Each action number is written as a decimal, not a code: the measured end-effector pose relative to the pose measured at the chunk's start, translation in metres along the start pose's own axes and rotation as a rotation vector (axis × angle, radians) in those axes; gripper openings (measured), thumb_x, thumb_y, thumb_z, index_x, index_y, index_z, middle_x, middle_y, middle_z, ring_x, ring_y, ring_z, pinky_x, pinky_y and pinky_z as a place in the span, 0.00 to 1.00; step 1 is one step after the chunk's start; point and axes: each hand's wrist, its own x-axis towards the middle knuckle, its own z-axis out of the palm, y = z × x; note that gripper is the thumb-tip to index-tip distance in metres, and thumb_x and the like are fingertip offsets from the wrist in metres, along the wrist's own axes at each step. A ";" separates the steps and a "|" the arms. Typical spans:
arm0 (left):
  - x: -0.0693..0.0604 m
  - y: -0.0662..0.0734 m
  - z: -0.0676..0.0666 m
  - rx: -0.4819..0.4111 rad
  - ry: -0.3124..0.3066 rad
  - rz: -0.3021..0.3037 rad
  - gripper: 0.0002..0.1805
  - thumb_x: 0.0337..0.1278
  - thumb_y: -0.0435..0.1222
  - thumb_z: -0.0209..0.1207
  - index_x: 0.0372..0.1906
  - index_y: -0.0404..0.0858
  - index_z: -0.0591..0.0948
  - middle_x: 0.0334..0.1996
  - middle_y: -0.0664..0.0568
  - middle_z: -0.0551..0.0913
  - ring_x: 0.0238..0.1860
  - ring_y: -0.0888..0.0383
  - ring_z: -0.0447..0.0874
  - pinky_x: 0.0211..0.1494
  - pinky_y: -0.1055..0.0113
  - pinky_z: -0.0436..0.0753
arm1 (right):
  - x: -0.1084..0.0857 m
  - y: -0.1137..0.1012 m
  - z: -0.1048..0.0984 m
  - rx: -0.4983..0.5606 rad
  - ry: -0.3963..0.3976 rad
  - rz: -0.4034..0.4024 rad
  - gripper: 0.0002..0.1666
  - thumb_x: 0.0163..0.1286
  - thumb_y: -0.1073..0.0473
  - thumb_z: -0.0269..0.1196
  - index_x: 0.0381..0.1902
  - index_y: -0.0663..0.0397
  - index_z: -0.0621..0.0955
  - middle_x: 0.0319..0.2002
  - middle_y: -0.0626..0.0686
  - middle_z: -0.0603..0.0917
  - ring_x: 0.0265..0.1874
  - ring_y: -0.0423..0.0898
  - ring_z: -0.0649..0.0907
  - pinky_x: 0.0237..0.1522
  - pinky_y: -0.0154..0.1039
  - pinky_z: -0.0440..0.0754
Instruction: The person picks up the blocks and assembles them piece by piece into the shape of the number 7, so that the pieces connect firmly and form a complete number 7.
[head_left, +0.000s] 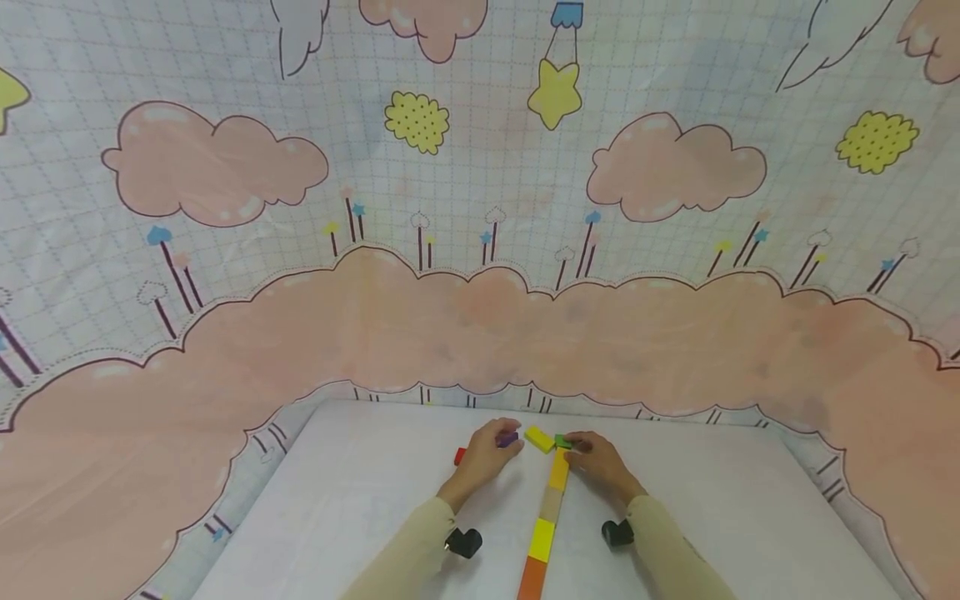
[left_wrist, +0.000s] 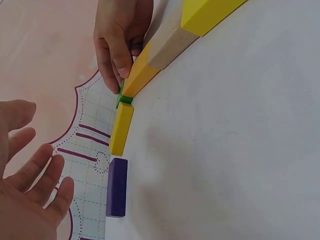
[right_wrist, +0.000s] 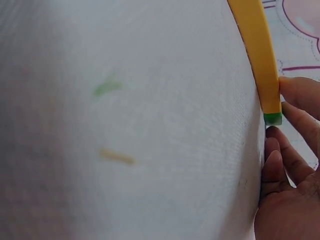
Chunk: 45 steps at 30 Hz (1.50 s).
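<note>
Printed cloth (head_left: 480,329) with pink clouds behind and around a white table (head_left: 360,483). Running inward from the lower edge of the head view, a row of blocks (head_left: 551,504) laid end to end: red-orange block (head_left: 532,578), yellow block (head_left: 542,540), plain wood block (left_wrist: 172,42), orange block (head_left: 558,470). At the far end of the row, a green block (head_left: 562,441), partly covered by fingers. Beside the green block, at or near contact, a slanted yellow block (head_left: 539,439); past a small gap, a purple block (left_wrist: 117,187). Farther left, a red block (head_left: 460,456), partly hidden.

Left hand (head_left: 483,452): fingers loosely spread, nothing held; near the purple block but apart from it. Right hand (head_left: 602,462): fingers bent, tips at the orange block's end and at the green block; cannot tell whether pinching the green block or merely touching it. Pale sleeves (head_left: 408,546) on both arms.

Step in hand, by judgement: setting the green block at the corner, with a turn leftward from the row. Next move judged to call for light fingertip pressure to square the green block without jarring the row; after that, slant and gap to correct.
</note>
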 end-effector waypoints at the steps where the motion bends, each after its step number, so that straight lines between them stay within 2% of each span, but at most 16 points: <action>1: 0.001 0.000 0.001 0.002 0.007 -0.002 0.18 0.66 0.41 0.60 0.59 0.42 0.78 0.55 0.47 0.81 0.56 0.50 0.80 0.62 0.53 0.78 | 0.000 0.000 0.001 0.006 -0.001 0.005 0.20 0.66 0.55 0.66 0.55 0.46 0.81 0.58 0.56 0.80 0.56 0.55 0.77 0.61 0.58 0.74; 6: 0.009 0.002 0.004 -0.029 0.039 0.000 0.19 0.66 0.40 0.60 0.59 0.41 0.78 0.56 0.46 0.80 0.59 0.48 0.78 0.62 0.54 0.78 | -0.001 0.000 0.002 0.019 0.003 0.022 0.19 0.65 0.55 0.66 0.55 0.45 0.81 0.58 0.56 0.80 0.57 0.55 0.77 0.63 0.58 0.72; 12: 0.020 0.004 0.007 -0.088 0.032 -0.064 0.22 0.66 0.44 0.59 0.62 0.41 0.76 0.59 0.47 0.78 0.62 0.49 0.75 0.59 0.58 0.81 | -0.001 -0.003 0.001 0.013 0.007 0.035 0.19 0.65 0.56 0.66 0.55 0.44 0.81 0.59 0.56 0.80 0.58 0.56 0.76 0.64 0.59 0.71; 15: 0.026 0.003 0.009 -0.094 0.031 -0.070 0.23 0.66 0.43 0.60 0.62 0.40 0.76 0.59 0.45 0.78 0.62 0.47 0.74 0.60 0.56 0.80 | -0.001 -0.003 0.000 0.017 0.001 0.032 0.19 0.66 0.55 0.66 0.55 0.45 0.81 0.59 0.56 0.79 0.58 0.56 0.76 0.63 0.60 0.71; 23: 0.040 0.005 0.018 -0.066 0.023 -0.092 0.25 0.66 0.43 0.60 0.64 0.41 0.75 0.60 0.47 0.78 0.63 0.46 0.73 0.66 0.49 0.74 | 0.003 -0.003 0.000 0.009 0.013 0.000 0.19 0.66 0.54 0.66 0.55 0.45 0.82 0.58 0.56 0.80 0.58 0.56 0.77 0.64 0.60 0.71; 28: 0.040 0.006 0.028 -0.053 0.012 -0.088 0.23 0.66 0.42 0.60 0.63 0.41 0.75 0.59 0.46 0.79 0.63 0.45 0.74 0.66 0.48 0.74 | 0.001 0.000 0.000 0.007 0.019 -0.012 0.19 0.66 0.55 0.66 0.55 0.47 0.82 0.58 0.57 0.80 0.59 0.57 0.76 0.64 0.61 0.70; 32: 0.041 0.003 0.032 -0.046 0.027 -0.080 0.23 0.64 0.40 0.61 0.63 0.39 0.76 0.58 0.45 0.79 0.62 0.45 0.74 0.66 0.47 0.73 | 0.000 0.003 0.001 0.011 0.022 -0.026 0.19 0.66 0.55 0.66 0.56 0.47 0.82 0.58 0.56 0.80 0.59 0.57 0.77 0.64 0.61 0.70; 38: 0.045 -0.006 0.037 -0.024 0.054 -0.146 0.22 0.63 0.43 0.63 0.61 0.45 0.78 0.56 0.49 0.80 0.58 0.47 0.74 0.64 0.47 0.72 | 0.001 0.002 0.002 0.022 0.024 -0.015 0.20 0.66 0.55 0.67 0.56 0.48 0.81 0.59 0.56 0.80 0.59 0.57 0.76 0.64 0.60 0.71; 42: 0.048 -0.010 0.040 0.006 0.048 -0.194 0.22 0.61 0.44 0.64 0.60 0.49 0.78 0.56 0.52 0.80 0.54 0.51 0.75 0.61 0.49 0.75 | 0.001 0.001 0.003 0.023 0.027 0.000 0.20 0.66 0.55 0.67 0.55 0.47 0.82 0.59 0.56 0.80 0.60 0.57 0.76 0.65 0.60 0.70; 45: 0.050 -0.013 0.043 0.051 0.043 -0.216 0.22 0.60 0.45 0.65 0.59 0.50 0.79 0.57 0.53 0.80 0.55 0.51 0.73 0.62 0.48 0.74 | 0.000 0.001 0.004 0.029 0.031 0.007 0.20 0.65 0.56 0.67 0.55 0.48 0.82 0.59 0.56 0.80 0.60 0.57 0.76 0.65 0.61 0.70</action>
